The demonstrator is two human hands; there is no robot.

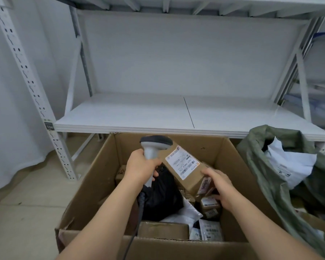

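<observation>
My left hand (140,167) grips the grey handle of a barcode scanner (154,147), whose dark head sits just above a small brown parcel (188,169). My right hand (220,186) holds that parcel by its near end, tilted, with its white barcode label facing up. Both hands are over a large open cardboard box (101,173) on the floor. The scanner's cable (137,218) runs down toward me along the box's left side.
The box holds several small parcels, a black bag (163,196) and white mailers. A white metal shelf (158,115) stands right behind the box with a bare board. A green sack (266,166) with white mailers sits to the right.
</observation>
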